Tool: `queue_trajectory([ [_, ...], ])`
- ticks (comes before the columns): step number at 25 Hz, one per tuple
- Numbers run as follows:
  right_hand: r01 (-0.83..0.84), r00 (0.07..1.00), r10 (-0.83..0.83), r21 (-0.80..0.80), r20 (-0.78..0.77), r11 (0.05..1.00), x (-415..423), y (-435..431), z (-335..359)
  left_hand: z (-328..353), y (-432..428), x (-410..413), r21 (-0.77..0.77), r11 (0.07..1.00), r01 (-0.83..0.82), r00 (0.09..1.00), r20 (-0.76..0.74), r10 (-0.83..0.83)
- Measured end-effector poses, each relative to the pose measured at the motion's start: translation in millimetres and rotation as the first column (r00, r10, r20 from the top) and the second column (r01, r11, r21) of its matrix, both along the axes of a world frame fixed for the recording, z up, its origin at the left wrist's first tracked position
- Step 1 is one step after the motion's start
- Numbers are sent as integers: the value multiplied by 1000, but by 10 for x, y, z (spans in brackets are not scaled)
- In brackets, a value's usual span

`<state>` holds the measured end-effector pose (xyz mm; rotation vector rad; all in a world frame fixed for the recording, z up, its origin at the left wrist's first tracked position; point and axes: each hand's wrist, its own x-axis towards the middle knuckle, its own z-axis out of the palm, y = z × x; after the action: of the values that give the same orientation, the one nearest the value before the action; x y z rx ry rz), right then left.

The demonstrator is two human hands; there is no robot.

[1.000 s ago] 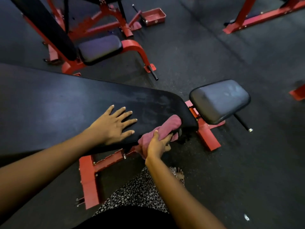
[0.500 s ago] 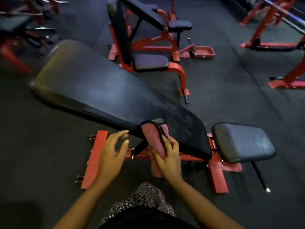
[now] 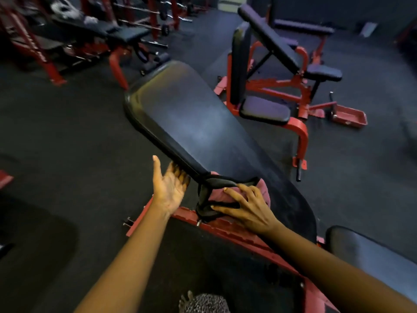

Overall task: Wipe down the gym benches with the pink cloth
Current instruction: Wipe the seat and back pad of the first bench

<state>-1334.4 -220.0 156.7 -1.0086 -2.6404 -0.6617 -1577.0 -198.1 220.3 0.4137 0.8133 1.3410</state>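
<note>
- Left hand (image 3: 169, 188): I see it open, palm up, fingertips at the underside of the bench (image 3: 191, 123) pad edge, holding nothing.
- Right hand (image 3: 247, 207): fingers spread flat, pressing the pink cloth (image 3: 262, 188) onto the pad's near edge.
- Black strap (image 3: 220, 180) loops across the cloth, touching the right fingers.
- Red frame (image 3: 225, 228) sits below the pad.
</note>
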Motion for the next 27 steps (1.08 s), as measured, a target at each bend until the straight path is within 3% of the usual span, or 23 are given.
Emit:
queue_trajectory([
  [5,-132,989,135,55,-60,990,-409,234,341,8,-88,-219,21,1000,9,1000,5,-9],
  [11,-301,952,305,115,-16,946,-1166,712,1047,-25,-385,-347,-35,929,-369,925,-114,363],
  [17,-475,880,470,116,69,872,-1763,1130,1654,96,-288,-235,-51,843,-535,840,-133,526],
  [21,-466,885,465,21,36,885,-2208,1444,2130,417,-32,-114,-12,768,-640,759,-162,630],
  [24,-392,916,402,-182,18,902,-2440,1742,2408,646,262,-30,59,716,-696,688,-228,688],
  [27,-406,909,414,-338,-50,849,-2454,2009,2516,778,590,50,117,626,-771,565,-327,757],
])
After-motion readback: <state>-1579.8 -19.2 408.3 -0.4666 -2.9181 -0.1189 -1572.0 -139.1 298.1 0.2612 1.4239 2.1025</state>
